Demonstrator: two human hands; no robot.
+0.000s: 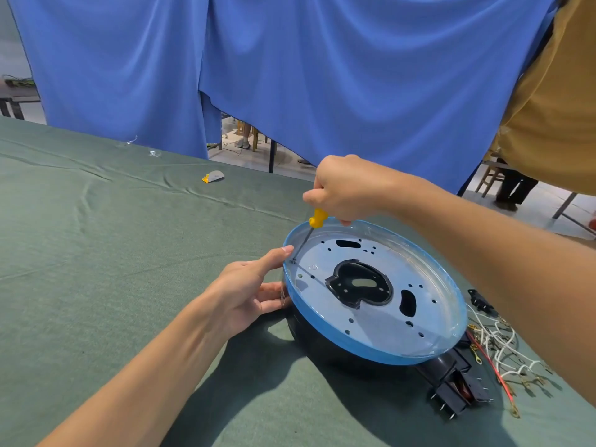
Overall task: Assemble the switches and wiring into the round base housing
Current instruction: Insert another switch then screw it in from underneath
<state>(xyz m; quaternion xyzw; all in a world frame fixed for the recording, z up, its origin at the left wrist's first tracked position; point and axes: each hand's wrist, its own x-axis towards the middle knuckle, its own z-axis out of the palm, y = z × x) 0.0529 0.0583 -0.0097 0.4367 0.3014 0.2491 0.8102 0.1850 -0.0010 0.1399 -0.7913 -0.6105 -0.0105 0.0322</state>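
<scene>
Makeshift assembly workshop: green-clothed table [96, 253], hung blue curtain [290, 75], wooden chair [488, 180] beyond

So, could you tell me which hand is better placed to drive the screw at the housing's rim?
Right: the right hand grips the screwdriver, its tip at the screw; the left hand rests against the housing, likely steadying it.

Housing [371, 346] on table [96, 253], wiring [496, 346] right

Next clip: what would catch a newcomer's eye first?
The blue-rimmed round base housing sits right of centre on the green cloth. Over its left edge the right hand grips a yellow-handled screwdriver, tip down, while the left hand steadies the rim. Loose wires and black switches lie lower right.
</scene>
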